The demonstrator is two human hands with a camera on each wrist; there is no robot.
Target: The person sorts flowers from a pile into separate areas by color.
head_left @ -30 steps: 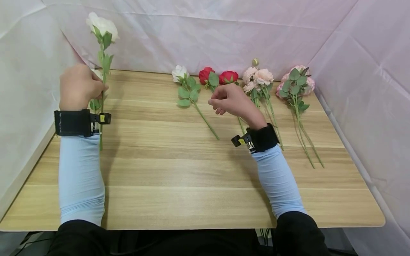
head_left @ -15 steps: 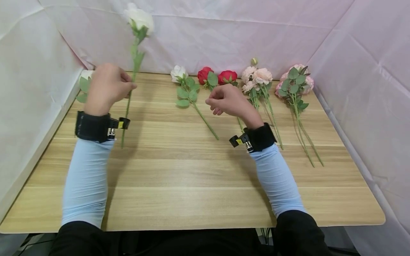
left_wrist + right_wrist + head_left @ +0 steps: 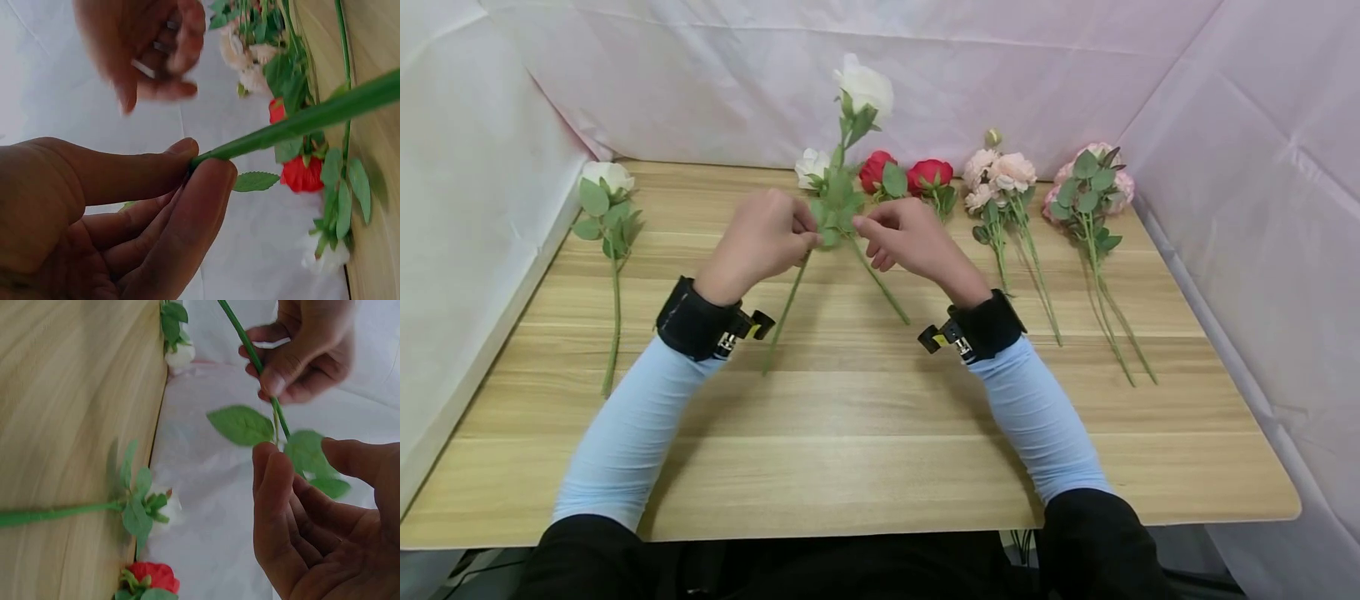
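My left hand (image 3: 760, 246) pinches the green stem (image 3: 300, 125) of a long white rose (image 3: 865, 87) between thumb and forefinger. The rose is raised over the table, its bloom leaning away and to the right. My right hand (image 3: 917, 242) is just right of that stem. In the right wrist view its thumb and fingers (image 3: 272, 481) are parted and loosely bent about the rose's leaves (image 3: 306, 453), with a gap between them. A second white rose (image 3: 811, 165) lies behind the held one, partly hidden by its leaves.
Another white rose (image 3: 608, 177) lies at the table's left side. Two red roses (image 3: 929, 173), pale pink flowers (image 3: 1011, 171) and a darker pink bunch (image 3: 1093, 179) lie along the back to the right. White cloth (image 3: 722, 100) hangs behind the wooden table (image 3: 865, 467).
My left hand has carried the held white rose from the left side rightward to the middle, uncovering the white rose lying at left. My right hand has shifted slightly left.
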